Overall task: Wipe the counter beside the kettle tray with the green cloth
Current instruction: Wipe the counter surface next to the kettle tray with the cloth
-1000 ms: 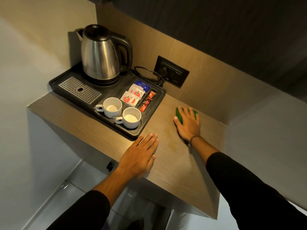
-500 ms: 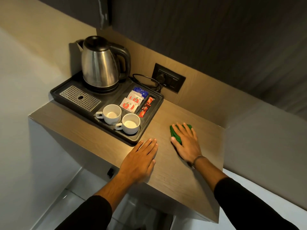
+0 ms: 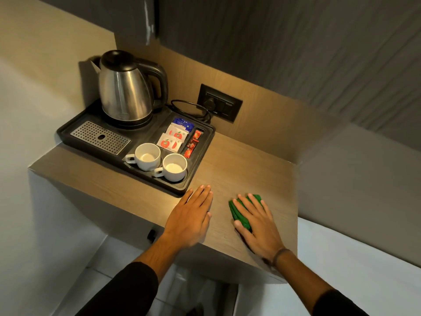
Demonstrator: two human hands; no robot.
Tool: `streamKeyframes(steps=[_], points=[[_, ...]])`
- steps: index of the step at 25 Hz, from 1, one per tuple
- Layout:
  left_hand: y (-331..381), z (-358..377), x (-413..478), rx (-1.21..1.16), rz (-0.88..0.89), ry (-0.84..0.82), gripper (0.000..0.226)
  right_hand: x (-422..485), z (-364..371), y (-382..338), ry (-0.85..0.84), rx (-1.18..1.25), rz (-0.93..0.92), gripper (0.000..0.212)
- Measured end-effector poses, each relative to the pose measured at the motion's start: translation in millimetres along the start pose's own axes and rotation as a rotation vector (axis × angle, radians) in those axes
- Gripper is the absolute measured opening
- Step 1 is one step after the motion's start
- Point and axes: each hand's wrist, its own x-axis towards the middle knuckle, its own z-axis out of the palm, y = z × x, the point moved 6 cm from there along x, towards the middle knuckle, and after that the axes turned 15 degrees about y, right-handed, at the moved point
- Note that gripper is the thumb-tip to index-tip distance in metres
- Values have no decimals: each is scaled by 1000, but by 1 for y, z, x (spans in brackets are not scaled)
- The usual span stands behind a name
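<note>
A: Head view: the right hand (image 3: 259, 226) lies flat on the green cloth (image 3: 241, 213), fingers spread, pressing it onto the table (image 3: 246, 169). The grip there is not clenched; it is a flat palm pinning the cloth, with the thumb along the cloth's near edge.

B: And the cloth, where on the table?

A: Near the front edge, right of the tray (image 3: 200, 165) and apart from it. Green shows past the fingertips and to the left of the hand; the rest is hidden under the palm.

B: The left hand (image 3: 191, 215)?

A: Flat on the table too, grip released, holding nothing. Its fingertips sit just beside the tray's near corner (whether they touch it, I cannot tell). It lies between the tray and the cloth.

B: What is on the tray?

A: A steel kettle (image 3: 125, 92) at the back, upright on its base. A perforated metal grille (image 3: 100, 140) on the left. Two white cups (image 3: 159, 161) at the front, upright, side by side, handles pointing left. Behind them a compartment of sachets (image 3: 175, 136), white ones with a red fruit mark and a blue one at the back, and a narrow slot of red sticks (image 3: 192, 143) on their right.

B: Anything behind?

A: A black wall socket (image 3: 219, 102) with a plug in it, and a cord (image 3: 191, 109) looping down toward the tray's back edge.
</note>
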Motion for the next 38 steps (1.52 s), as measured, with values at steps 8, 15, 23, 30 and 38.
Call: streamKeyframes(steps=[8, 15, 23, 30, 38], points=[[-1, -2, 0, -15, 4, 12, 62, -85, 19, -36, -33, -48, -55, 62], [-1, 0, -1, -15, -5, 9, 63, -37, 10, -46, 132, -100, 277, 63], [1, 1, -1, -45, -9, 1, 64, -79, -20, 43, 31, -62, 101, 65], [-2, 0, -1, -42, -28, 15, 63, 125, -31, 97, 138, -214, 563, 62], [-1, 1, -1, -40, -20, 4, 63, 105, 17, -11, -21, -34, -11, 63]])
